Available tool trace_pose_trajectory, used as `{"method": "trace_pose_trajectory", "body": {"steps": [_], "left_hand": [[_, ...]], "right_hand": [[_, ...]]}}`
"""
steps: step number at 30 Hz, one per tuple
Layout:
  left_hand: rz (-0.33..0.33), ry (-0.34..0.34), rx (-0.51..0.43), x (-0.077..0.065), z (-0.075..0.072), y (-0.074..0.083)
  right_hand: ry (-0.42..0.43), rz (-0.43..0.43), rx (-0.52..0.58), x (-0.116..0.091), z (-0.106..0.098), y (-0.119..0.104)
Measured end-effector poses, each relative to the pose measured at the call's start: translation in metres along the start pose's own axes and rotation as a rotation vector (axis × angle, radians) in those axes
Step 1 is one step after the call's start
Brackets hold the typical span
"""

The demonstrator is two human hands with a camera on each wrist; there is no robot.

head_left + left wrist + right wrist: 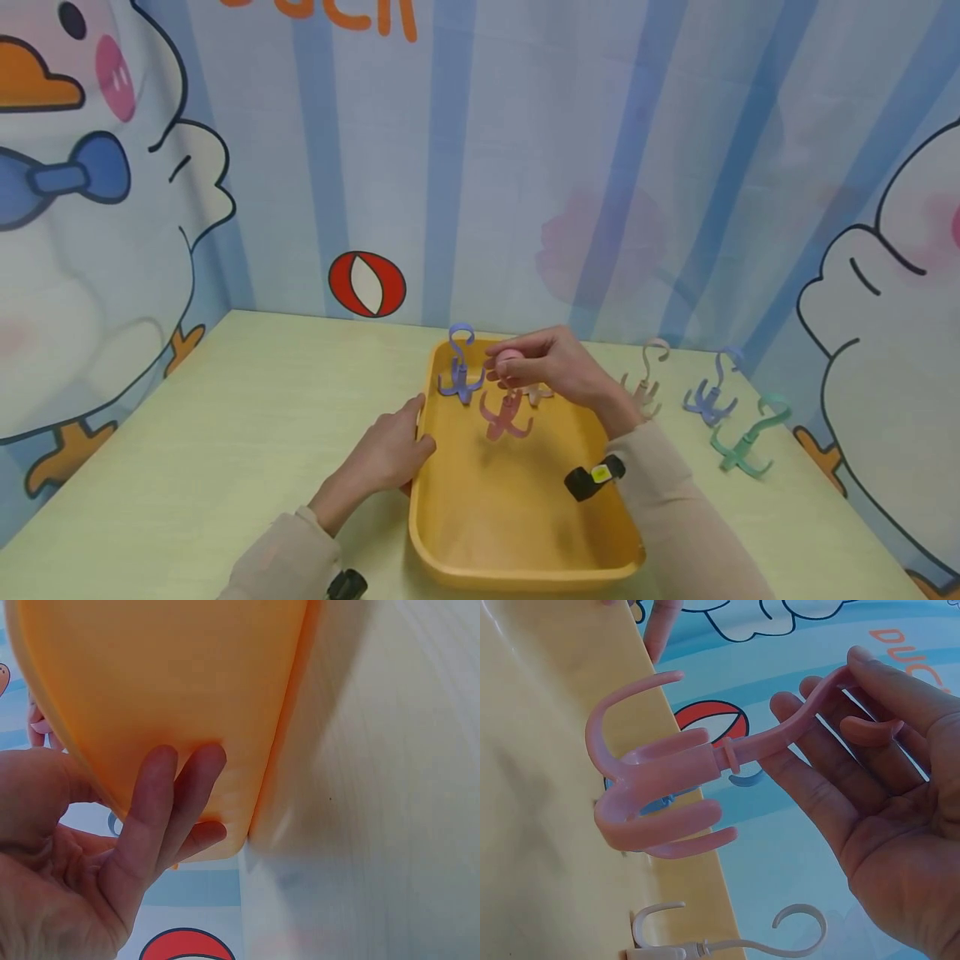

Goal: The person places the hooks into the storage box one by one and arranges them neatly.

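Note:
My right hand [558, 367] pinches a pink multi-prong hanging hook [504, 421] by its curved upper stem. The hook's prongs hang over the far half of a yellow tray [517, 525]; the right wrist view shows the pink hook [667, 780] up close. With the thumb at the rim and fingers against the outer wall, my left hand [390, 450] grips the tray's left side. Inside the tray, a purple hook [462, 383] stands at the far left corner. Beside it is a pale beige hook [537, 392], partly hidden behind my right hand.
Right of the tray, a beige hook [645, 392], a purple hook [709, 407] and a green hook [738, 454] stand on the light table [225, 467]. A striped cartoon backdrop [495, 167] rises behind the table.

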State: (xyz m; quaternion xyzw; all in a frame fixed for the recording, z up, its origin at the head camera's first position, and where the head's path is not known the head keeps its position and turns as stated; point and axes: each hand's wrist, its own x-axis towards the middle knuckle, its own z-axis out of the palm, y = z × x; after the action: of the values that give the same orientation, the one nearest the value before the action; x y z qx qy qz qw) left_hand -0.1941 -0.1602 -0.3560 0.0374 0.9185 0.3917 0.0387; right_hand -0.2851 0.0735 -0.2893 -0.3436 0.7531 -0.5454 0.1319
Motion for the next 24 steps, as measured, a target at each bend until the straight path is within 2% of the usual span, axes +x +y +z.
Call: {"method": "trace_pose_trajectory", "body": {"steps": [6, 15, 24], "left_hand": [[-0.012, -0.014, -0.022, 0.001, 0.001, 0.0], [-0.023, -0.028, -0.035, 0.001, 0.001, 0.0], [-0.028, -0.027, -0.037, 0.001, 0.001, 0.0]], "right_hand": [[0.001, 0.006, -0.002, -0.002, 0.006, -0.009], [-0.003, 0.007, 0.022, 0.01, 0.005, 0.011], [-0.014, -0.011, 0.005, 0.014, 0.008, 0.013]]}}
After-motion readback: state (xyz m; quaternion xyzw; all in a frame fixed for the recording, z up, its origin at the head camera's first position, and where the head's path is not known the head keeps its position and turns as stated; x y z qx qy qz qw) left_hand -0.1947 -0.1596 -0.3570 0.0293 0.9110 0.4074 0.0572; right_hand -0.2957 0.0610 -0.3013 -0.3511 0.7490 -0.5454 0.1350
